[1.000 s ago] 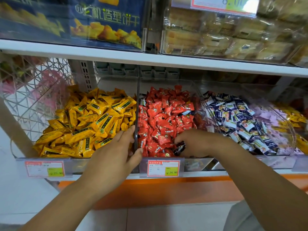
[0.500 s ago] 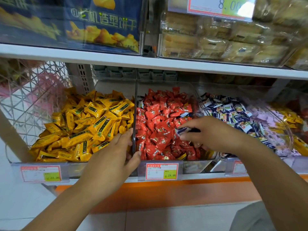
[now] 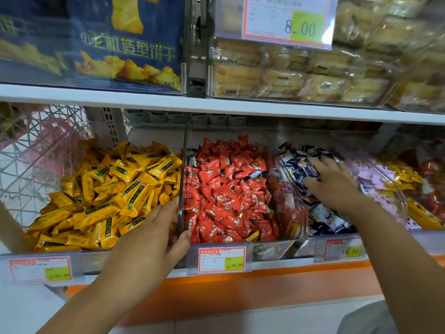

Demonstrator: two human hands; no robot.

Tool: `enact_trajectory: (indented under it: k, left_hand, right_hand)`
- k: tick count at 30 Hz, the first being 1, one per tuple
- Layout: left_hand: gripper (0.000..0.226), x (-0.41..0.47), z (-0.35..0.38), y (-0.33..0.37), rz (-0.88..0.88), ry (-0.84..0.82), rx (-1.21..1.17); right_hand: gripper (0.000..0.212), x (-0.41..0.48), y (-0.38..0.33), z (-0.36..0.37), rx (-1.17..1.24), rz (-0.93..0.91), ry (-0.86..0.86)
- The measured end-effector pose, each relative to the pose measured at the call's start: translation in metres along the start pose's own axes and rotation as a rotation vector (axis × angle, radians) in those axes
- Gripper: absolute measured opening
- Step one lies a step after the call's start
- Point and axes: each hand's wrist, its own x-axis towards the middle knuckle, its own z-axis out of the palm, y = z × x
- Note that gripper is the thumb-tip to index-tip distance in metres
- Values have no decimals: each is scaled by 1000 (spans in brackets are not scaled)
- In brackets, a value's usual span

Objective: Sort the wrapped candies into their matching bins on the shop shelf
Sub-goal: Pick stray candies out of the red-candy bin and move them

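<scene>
Clear bins stand side by side on the shelf: yellow candies (image 3: 113, 189), red candies (image 3: 226, 194), blue-and-white candies (image 3: 322, 215) and pale purple candies (image 3: 378, 182). My left hand (image 3: 149, 237) grips the clear divider wall (image 3: 183, 162) between the yellow and red bins, thumb on the red side. My right hand (image 3: 332, 184) lies over the blue-and-white pile with its fingers spread and blurred. One blue-and-white candy (image 3: 258, 174) sits among the red ones, and a yellow wrapper (image 3: 252, 236) shows at the red bin's front.
Price tags (image 3: 222, 259) hang on the shelf's front rail. The upper shelf (image 3: 216, 106) holds a blue biscuit box (image 3: 125, 44) and wrapped pastries (image 3: 289, 73). A wire basket (image 3: 36, 153) stands at far left. More yellow and red sweets (image 3: 423, 189) lie at far right.
My right hand pinched a blue-and-white candy out of the red bin, carried it right and now spreads over the blue-and-white bin. My left hand stayed on the divider.
</scene>
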Motion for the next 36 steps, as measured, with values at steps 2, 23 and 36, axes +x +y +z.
enact_trajectory:
  k: [2, 23, 36]
  left_hand:
    - [65, 0, -1, 1, 2, -4, 3]
    - [70, 1, -6, 3, -23, -9, 127]
    - [73, 0, -5, -1, -15, -15, 24]
  right_hand:
    - [66, -8, -13, -12, -52, -71, 81]
    - [32, 21, -194, 71, 189, -529, -196]
    - [14, 6, -158, 1, 417, -436, -194]
